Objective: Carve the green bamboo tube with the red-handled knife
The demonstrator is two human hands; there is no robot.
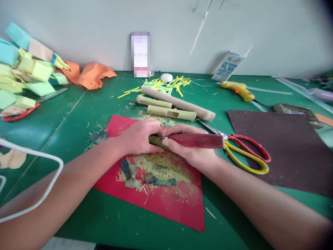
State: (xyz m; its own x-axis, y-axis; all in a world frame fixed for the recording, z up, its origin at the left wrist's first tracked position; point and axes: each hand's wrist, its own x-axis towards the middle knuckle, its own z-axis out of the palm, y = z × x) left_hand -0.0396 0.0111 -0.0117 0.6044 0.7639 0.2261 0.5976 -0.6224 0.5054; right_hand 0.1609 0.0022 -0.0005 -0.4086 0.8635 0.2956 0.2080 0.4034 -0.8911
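Note:
My left hand is closed around a short green bamboo piece above the red sheet. In my right hand is a tool with a red wooden handle; its metal end meets the bamboo, and my fingers hide most of it, so its exact kind does not show. My right thumb lies against the handle's front end, close to the bamboo. Beneath both hands, pale shavings and several dark flat chips are scattered over the red sheet.
Behind the hands lie a notched bamboo tube and a long stick. Scissors rest by my right wrist, near a dark board. A yellow glue gun lies further back. Folded papers pile up at left.

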